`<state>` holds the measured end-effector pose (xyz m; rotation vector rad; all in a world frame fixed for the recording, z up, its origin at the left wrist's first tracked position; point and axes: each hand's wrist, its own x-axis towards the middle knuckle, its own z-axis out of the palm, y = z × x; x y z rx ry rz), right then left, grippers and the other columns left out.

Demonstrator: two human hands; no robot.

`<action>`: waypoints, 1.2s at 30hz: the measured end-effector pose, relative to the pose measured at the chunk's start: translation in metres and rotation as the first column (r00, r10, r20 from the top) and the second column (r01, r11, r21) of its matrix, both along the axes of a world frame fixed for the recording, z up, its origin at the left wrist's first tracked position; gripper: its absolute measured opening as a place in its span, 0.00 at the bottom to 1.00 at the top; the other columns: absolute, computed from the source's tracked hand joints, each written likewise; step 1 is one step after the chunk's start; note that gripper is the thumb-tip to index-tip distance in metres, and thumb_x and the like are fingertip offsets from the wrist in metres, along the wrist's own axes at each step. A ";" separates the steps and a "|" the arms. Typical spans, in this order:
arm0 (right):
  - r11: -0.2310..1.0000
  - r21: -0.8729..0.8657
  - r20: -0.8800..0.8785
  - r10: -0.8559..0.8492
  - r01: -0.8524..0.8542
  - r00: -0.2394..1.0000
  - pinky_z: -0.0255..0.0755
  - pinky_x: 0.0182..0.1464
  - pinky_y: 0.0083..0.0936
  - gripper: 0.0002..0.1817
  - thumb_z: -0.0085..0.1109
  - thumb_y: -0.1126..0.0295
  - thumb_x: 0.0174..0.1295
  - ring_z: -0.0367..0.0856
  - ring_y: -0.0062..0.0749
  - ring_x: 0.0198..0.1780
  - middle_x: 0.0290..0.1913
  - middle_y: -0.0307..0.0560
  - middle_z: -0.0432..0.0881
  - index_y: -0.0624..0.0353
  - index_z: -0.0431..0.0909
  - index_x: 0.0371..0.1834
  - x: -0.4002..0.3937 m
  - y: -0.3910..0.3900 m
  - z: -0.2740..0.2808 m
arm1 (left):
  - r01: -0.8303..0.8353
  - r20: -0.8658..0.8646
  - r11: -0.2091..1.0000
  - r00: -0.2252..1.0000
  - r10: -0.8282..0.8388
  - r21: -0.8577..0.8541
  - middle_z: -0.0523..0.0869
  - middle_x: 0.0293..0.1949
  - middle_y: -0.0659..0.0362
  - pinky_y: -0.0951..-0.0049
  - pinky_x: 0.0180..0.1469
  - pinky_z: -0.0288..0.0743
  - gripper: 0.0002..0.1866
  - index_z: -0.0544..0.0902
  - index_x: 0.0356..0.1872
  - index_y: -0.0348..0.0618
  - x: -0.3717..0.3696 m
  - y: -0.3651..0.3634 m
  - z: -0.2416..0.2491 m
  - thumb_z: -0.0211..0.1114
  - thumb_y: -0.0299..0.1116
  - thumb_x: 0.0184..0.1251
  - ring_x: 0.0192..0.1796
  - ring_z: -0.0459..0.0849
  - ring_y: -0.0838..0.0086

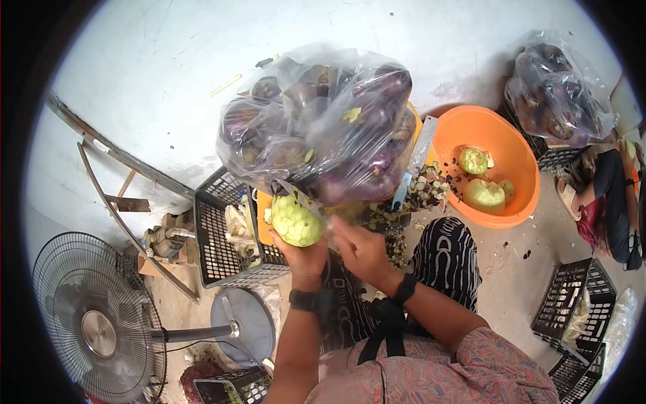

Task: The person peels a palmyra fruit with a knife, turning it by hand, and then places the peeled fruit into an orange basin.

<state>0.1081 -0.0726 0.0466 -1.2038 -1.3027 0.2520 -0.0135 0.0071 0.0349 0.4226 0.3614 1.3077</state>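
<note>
My left hand (304, 258) holds a pale green, knobbly peeled fruit (296, 220) from below, above the right edge of a black crate (222, 229). Close to the fruit's right side is my right hand (360, 249), its fingers curled and blurred; what it grips, if anything, cannot be made out. Beyond both hands sits a large clear plastic bag (323, 128) full of dark purple round produce. An orange basin (521, 151) to the right holds several pale green peeled pieces (484, 195). Dark peelings (431, 188) lie between bag and basin.
A standing fan (99, 333) is at the left, its round base (242, 323) on the floor. A second bag of purple produce (555, 101) stands at the upper right. Another person's leg (609, 202) shows at the right edge, above black crates (575, 303).
</note>
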 end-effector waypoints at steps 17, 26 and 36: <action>0.998 0.050 0.092 0.033 -0.038 0.995 0.76 0.31 0.28 0.19 0.62 0.79 0.58 0.83 0.38 0.28 0.32 0.51 0.84 0.63 0.80 0.55 0.004 -0.028 -0.006 | 0.109 0.005 0.993 0.994 -0.109 0.044 0.71 0.67 0.60 0.59 0.69 0.61 0.39 0.64 0.72 0.55 -0.011 0.007 -0.016 0.42 0.69 0.69 0.66 0.70 0.64; 0.999 0.006 0.043 0.040 -0.040 0.998 0.77 0.33 0.29 0.19 0.62 0.79 0.58 0.84 0.42 0.30 0.34 0.54 0.85 0.63 0.80 0.55 -0.001 -0.018 0.002 | 0.070 -0.028 0.997 0.997 -0.069 0.038 0.70 0.67 0.60 0.60 0.71 0.59 0.38 0.64 0.72 0.55 -0.009 0.006 -0.011 0.42 0.69 0.69 0.67 0.69 0.64; 0.997 -0.004 -0.133 0.080 -0.082 0.988 0.80 0.41 0.32 0.18 0.61 0.73 0.62 0.86 0.46 0.39 0.41 0.55 0.86 0.61 0.79 0.57 -0.004 0.002 0.007 | 0.026 -0.089 1.000 0.996 -0.024 0.017 0.70 0.68 0.62 0.59 0.72 0.57 0.38 0.64 0.72 0.56 -0.004 0.001 -0.003 0.40 0.69 0.69 0.68 0.68 0.64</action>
